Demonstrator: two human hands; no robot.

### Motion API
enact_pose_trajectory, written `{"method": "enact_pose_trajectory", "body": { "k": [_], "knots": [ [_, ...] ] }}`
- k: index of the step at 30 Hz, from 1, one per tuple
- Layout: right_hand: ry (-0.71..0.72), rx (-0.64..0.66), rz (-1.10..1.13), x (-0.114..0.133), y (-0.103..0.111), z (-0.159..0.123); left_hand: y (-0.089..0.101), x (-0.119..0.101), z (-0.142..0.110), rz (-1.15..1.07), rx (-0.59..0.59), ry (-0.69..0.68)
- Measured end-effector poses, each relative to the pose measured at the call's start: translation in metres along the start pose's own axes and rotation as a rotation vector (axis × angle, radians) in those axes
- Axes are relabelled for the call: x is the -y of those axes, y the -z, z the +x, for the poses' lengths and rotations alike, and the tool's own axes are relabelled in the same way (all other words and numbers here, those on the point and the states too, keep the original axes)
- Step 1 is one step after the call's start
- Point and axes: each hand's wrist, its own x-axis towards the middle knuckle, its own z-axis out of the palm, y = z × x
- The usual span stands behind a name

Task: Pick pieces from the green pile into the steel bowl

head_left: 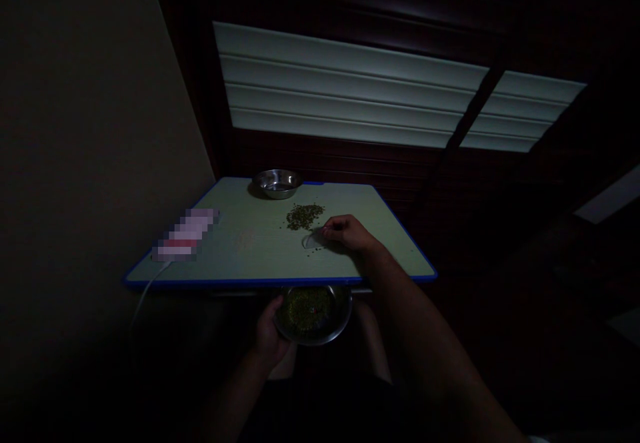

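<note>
My left hand (271, 335) grips the left rim of a metal bowl (320, 341) just below the table's front edge. Small greenish grains or beans (306, 306) lie inside that bowl. Over the tabletop, my right hand (345, 231) pinches a thin, see-through flat piece (314, 238), whose kind is hard to make out in the dim light. Its far end meets or nearly meets the table surface. Just beyond it spreads a loose pile of small brownish grains (304, 216), with a few strays near the flat piece.
A second metal bowl (278, 185) stands at the back of the pale, blue-edged table (250, 256). On the left lies a blurred-out pinkish object (186, 235) with a white cable (145, 294) hanging over the edge. Dark slatted doors (345, 89) rise behind, and a wall (100, 96) is at left.
</note>
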Motion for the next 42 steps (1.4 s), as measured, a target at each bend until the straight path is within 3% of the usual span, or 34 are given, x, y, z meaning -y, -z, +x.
{"method": "enact_pose_trajectory", "body": {
  "k": [4,7,26,37,42],
  "knots": [
    [-0.061,-0.147,-0.038,0.000,0.004,0.001,0.000,0.000,0.000,-0.005,-0.017,-0.006],
    [-0.072,-0.154,-0.101,0.000,0.006,0.000,-0.002,0.000,-0.001,0.000,-0.028,0.003],
    [-0.042,0.249,-0.346,0.016,-0.015,-0.014,-0.004,-0.001,-0.002,-0.039,-0.001,-0.017],
    [-0.032,0.471,-0.280,0.027,-0.017,-0.019,-0.006,-0.002,-0.003,-0.027,-0.032,0.012],
    [-0.053,0.508,-0.259,0.028,-0.019,-0.019,-0.004,-0.001,-0.002,-0.015,-0.004,0.022]
  ]
}}
